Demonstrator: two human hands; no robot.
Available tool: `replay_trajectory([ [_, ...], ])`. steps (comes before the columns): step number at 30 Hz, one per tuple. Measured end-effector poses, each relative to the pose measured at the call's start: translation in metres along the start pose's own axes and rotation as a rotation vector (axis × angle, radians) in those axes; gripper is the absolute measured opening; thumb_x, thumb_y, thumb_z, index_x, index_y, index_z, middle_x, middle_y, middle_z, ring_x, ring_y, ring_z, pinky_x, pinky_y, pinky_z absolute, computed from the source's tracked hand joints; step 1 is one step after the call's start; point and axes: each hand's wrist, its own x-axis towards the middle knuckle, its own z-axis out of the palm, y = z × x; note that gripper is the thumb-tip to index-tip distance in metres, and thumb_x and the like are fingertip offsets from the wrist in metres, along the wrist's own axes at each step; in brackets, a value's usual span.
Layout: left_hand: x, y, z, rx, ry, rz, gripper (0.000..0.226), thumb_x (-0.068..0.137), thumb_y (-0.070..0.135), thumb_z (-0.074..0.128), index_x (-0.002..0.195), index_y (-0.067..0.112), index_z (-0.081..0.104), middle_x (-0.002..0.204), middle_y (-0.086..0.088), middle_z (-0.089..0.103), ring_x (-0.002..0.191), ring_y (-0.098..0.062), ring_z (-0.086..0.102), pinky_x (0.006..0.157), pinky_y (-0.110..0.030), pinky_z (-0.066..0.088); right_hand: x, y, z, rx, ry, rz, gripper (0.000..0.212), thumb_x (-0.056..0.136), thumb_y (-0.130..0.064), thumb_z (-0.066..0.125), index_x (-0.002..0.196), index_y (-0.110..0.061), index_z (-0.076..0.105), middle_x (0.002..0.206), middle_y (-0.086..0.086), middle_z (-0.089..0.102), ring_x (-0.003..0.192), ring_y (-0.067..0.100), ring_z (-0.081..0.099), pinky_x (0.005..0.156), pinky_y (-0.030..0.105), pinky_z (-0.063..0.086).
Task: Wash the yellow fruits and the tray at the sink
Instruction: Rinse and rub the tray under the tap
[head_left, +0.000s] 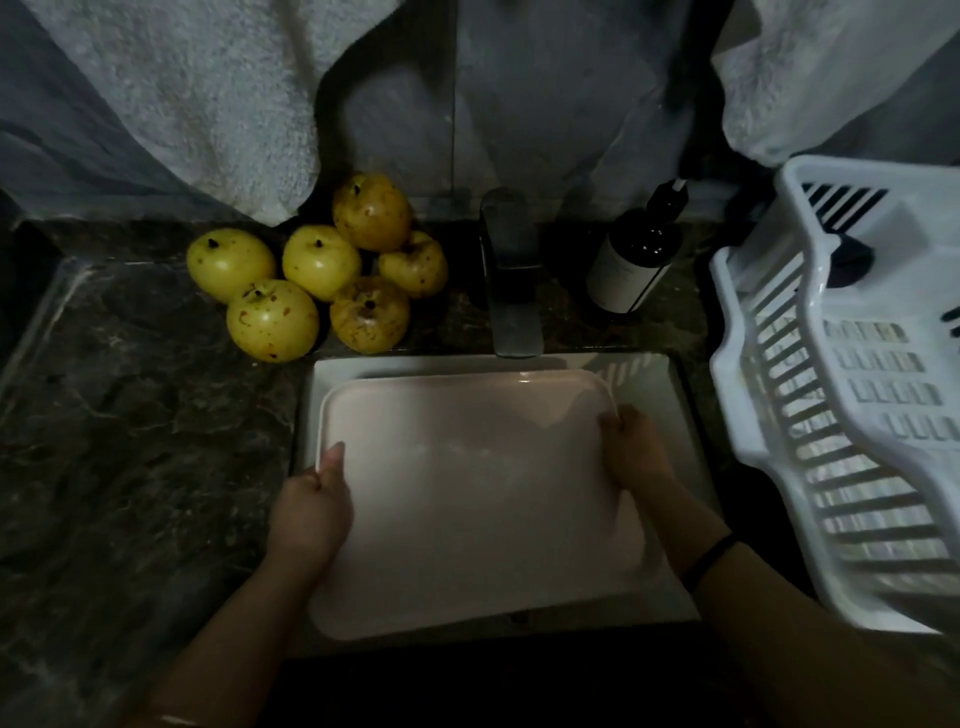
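Dim, dark marble countertop (130, 415) around a white rectangular sink (343, 366), centre frame. Over the sink, a pale pink rectangular plastic tray (478, 493). Grips its left edge with the left hand (311, 512), thumb on top. Clasps the right edge with the right hand (634, 452), fingers curled round the rim. Six speckled yellow fruits (321, 261) heaped upper centre-left, beside the grey metal faucet (511, 291).

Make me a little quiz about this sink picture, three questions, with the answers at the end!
1. How many yellow fruits lie on the counter?
2. True or false: only one hand holds the tray.
3. What stands just right of the faucet? A) a dark bottle B) a cup C) a sponge

Key: 1) Six. 2) False: the left hand and the right hand both grip it over the sink. 3) A.
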Motion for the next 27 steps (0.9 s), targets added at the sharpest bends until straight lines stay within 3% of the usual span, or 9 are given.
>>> replay_trajectory([
  [7, 0.0, 0.004, 0.002, 0.034, -0.016, -0.034, 0.069, 0.102, 0.039, 0.028, 0.082, -0.017, 0.062, 0.087, -0.036, 0.06, 0.093, -0.044, 0.06, 0.079, -0.038, 0.039, -0.026, 0.034, 0.008, 0.191, -0.087, 0.109, 0.026, 0.098, -0.005, 0.038, 0.118, 0.003, 0.053, 0.111, 0.028, 0.059, 0.093, 0.032, 0.057, 0.075, 0.032, 0.043],
  [9, -0.003, 0.007, 0.002, 0.045, -0.041, -0.027, 0.068, 0.101, 0.038, 0.03, 0.083, -0.019, 0.062, 0.09, -0.038, 0.06, 0.093, -0.045, 0.06, 0.079, -0.039, 0.039, -0.035, 0.041, 0.007, 0.249, -0.056, 0.117, 0.026, 0.099, -0.004, 0.039, 0.117, 0.005, 0.055, 0.112, 0.028, 0.059, 0.1, 0.035, 0.058, 0.078, 0.033, 0.042],
  [12, -0.005, 0.01, 0.003, 0.022, -0.066, -0.101, 0.057, 0.102, 0.034, 0.034, 0.11, -0.018, 0.058, 0.105, -0.038, 0.059, 0.101, -0.045, 0.058, 0.084, -0.041, 0.042, -0.042, 0.043, 0.006, 0.263, -0.016, 0.194, 0.034, 0.102, -0.02, 0.037, 0.121, 0.003, 0.054, 0.119, 0.024, 0.058, 0.111, 0.037, 0.055, 0.087, 0.033, 0.042],
  [15, -0.004, 0.006, 0.002, -0.063, -0.089, -0.136, 0.046, 0.103, 0.021, 0.031, 0.142, -0.002, 0.036, 0.121, -0.031, 0.056, 0.108, -0.04, 0.056, 0.089, -0.039, 0.039, -0.04, 0.048, 0.003, 0.074, -0.091, 0.218, 0.047, 0.105, -0.028, 0.025, 0.141, -0.002, 0.04, 0.126, 0.024, 0.054, 0.114, 0.034, 0.054, 0.089, 0.033, 0.038],
  [18, -0.008, 0.007, 0.001, -0.072, -0.118, -0.146, 0.054, 0.102, 0.035, 0.036, 0.111, -0.016, 0.055, 0.111, -0.035, 0.058, 0.107, -0.044, 0.056, 0.075, -0.032, 0.036, -0.038, 0.046, 0.003, -0.101, -0.036, 0.166, 0.058, 0.101, -0.046, 0.026, 0.119, 0.0, 0.056, 0.118, 0.023, 0.06, 0.109, 0.035, 0.058, 0.089, 0.037, 0.042],
  [20, -0.006, 0.007, 0.004, -0.068, -0.137, -0.139, 0.062, 0.101, 0.04, 0.033, 0.102, -0.015, 0.062, 0.097, -0.032, 0.059, 0.097, -0.041, 0.059, 0.072, -0.029, 0.032, -0.042, 0.036, 0.01, -0.276, 0.073, 0.075, 0.05, 0.102, -0.045, 0.024, 0.123, -0.009, 0.053, 0.123, 0.016, 0.058, 0.111, 0.033, 0.057, 0.091, 0.038, 0.043],
  [22, -0.006, 0.009, 0.003, -0.04, -0.152, -0.125, 0.06, 0.101, 0.04, 0.032, 0.107, -0.011, 0.063, 0.098, -0.028, 0.059, 0.093, -0.036, 0.057, 0.072, -0.028, 0.03, -0.048, 0.026, 0.023, -0.381, 0.139, -0.004, 0.057, 0.101, -0.046, 0.021, 0.142, -0.01, 0.035, 0.143, 0.015, 0.043, 0.126, 0.032, 0.046, 0.101, 0.04, 0.037],
  [24, -0.004, 0.011, 0.004, -0.092, -0.17, -0.133, 0.057, 0.101, 0.038, 0.035, 0.114, -0.012, 0.058, 0.11, -0.032, 0.058, 0.104, -0.042, 0.056, 0.073, -0.028, 0.031, -0.056, 0.012, 0.037, -0.456, 0.135, -0.144, 0.07, 0.095, -0.054, 0.006, 0.151, -0.013, 0.018, 0.157, 0.017, 0.019, 0.143, 0.034, 0.022, 0.114, 0.047, 0.017],
  [27, -0.002, 0.014, 0.007, -0.104, -0.213, -0.11, 0.057, 0.1, 0.042, 0.039, 0.101, -0.01, 0.062, 0.105, -0.032, 0.062, 0.101, -0.043, 0.058, 0.074, -0.032, 0.039, -0.067, -0.013, 0.061, -0.442, -0.07, -0.358, 0.074, 0.089, -0.06, -0.01, 0.153, -0.024, 0.0, 0.161, 0.004, -0.007, 0.148, 0.024, -0.008, 0.116, 0.046, -0.009],
])
